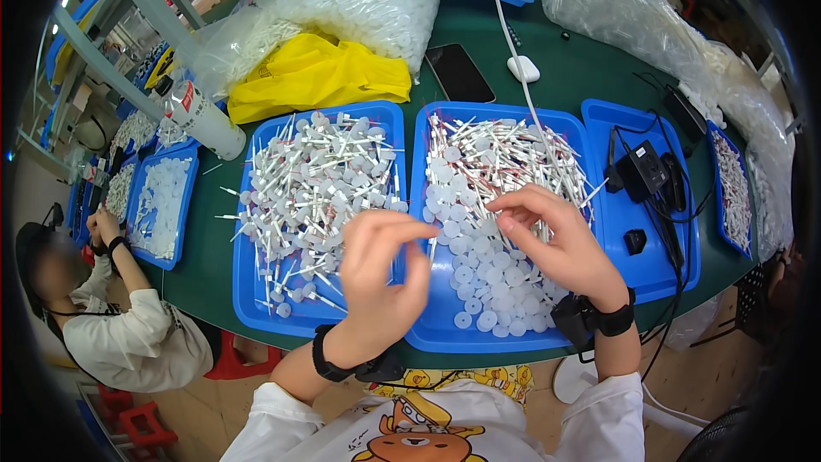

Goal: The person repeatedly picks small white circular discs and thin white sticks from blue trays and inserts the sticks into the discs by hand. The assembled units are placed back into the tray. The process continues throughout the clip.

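Observation:
My left hand [380,269] hovers over the gap between two blue trays, its fingers curved and the thumb apart from the index finger. No object shows between them. My right hand [560,244] is above the right-hand blue tray [436,338], thumb and index finger apart, with nothing visible in the grasp. Under it are white translucent discs [505,282] at the near side and thin white sticks with reddish wires [505,150] at the far side. The left-hand blue tray [248,312] holds a pile of sticks with discs on them [316,180].
A third blue tray [667,274] at right holds a black adapter [641,169] and cables. Beyond lie a phone [460,73], a white case [523,69], a yellow bag [321,77] and clear bags [351,17]. A bottle [201,120] leans at left; a co-worker [137,325] sits nearby.

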Motion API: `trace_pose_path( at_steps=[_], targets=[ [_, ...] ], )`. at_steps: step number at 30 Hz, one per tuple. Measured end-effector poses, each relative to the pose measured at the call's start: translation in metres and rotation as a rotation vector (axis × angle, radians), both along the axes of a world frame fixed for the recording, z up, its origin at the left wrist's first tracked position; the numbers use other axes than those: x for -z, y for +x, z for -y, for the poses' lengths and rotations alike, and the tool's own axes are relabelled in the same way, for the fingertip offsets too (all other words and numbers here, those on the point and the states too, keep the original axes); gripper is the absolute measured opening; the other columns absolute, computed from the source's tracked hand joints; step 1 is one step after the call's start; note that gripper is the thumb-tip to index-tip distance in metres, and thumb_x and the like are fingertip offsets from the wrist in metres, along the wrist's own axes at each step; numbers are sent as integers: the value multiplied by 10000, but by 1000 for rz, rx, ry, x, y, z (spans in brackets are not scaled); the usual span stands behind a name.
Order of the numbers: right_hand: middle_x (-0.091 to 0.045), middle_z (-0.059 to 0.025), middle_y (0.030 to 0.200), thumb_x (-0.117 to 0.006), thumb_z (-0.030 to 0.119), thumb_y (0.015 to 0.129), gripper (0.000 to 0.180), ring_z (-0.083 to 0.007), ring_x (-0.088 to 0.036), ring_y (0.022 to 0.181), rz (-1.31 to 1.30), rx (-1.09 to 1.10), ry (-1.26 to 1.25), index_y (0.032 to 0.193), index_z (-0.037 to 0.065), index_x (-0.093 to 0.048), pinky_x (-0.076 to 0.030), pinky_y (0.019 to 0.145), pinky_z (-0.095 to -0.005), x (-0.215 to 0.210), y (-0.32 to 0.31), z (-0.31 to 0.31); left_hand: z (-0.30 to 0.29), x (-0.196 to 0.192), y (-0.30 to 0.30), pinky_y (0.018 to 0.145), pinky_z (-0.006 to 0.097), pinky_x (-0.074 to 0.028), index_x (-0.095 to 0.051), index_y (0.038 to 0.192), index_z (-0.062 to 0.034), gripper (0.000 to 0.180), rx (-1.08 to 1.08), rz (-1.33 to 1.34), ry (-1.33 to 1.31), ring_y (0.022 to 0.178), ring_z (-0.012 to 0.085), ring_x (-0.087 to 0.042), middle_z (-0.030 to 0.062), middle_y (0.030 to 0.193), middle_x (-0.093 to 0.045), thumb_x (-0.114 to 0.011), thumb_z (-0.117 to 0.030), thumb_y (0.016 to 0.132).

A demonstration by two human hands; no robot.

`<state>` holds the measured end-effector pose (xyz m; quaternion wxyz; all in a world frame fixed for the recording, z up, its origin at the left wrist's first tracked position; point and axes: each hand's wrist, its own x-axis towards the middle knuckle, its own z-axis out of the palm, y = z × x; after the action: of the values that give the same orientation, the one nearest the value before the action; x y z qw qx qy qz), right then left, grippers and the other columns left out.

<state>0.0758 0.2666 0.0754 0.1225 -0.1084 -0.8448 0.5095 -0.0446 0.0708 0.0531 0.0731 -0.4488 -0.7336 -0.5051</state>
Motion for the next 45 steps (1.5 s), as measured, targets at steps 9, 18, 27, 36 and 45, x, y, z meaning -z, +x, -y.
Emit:
trace_pose_path(
  at_steps=[9, 18, 27, 36, 45],
  targets=[
    [-632, -82, 930, -584, 91, 921, 175, -146, -581, 750, -60, 150, 92, 1048, -12, -646, -470, 683, -269, 9, 0, -9, -5, 15, 6, 1009, 563, -296, -603, 880, -74, 221, -34, -296, -607, 1245, 454, -370, 206, 1302, -446, -763, -96, 730],
    [-608, -137, 867, -670, 162, 866, 212, -301, -597, 818, 262, -215, 262, 982, -6, -615, -483, 749, -375, 8, 7, -11, -5, 17, 5, 1024, 567, -279, -591, 757, -42, 187, -2, -326, -610, 1274, 458, -353, 219, 1310, -456, -754, -79, 673],
    [-587, -126, 889, -664, 119, 839, 220, -303, -567, 920, 177, -335, 338, 1015, 13, -585, -469, 811, -387, 12, 10, -14, -7, 11, 5, 1012, 555, -290, -586, 794, 58, 203, -43, -284, -501, 1212, 425, -403, 228, 1224, -484, -691, -65, 672],
    [-549, -115, 927, -627, 74, 878, 198, -266, -573, 870, 122, -157, 297, 1061, 6, -595, -475, 783, -353, 3, 7, -10, -10, 7, 3, 984, 529, -297, -577, 899, -5, 183, -215, -315, -421, 1180, 388, -426, 180, 1219, -502, -683, -42, 754],
    [-539, -99, 907, -601, 65, 888, 419, -216, -566, 740, 165, -83, 79, 1302, 50, -538, -483, 696, -327, -12, 3, -4, -9, -4, 6, 978, 406, -337, -552, 1003, -15, 108, 51, -6, -151, 1093, 292, -519, 136, 1139, -589, -584, -28, 901]
  ],
)
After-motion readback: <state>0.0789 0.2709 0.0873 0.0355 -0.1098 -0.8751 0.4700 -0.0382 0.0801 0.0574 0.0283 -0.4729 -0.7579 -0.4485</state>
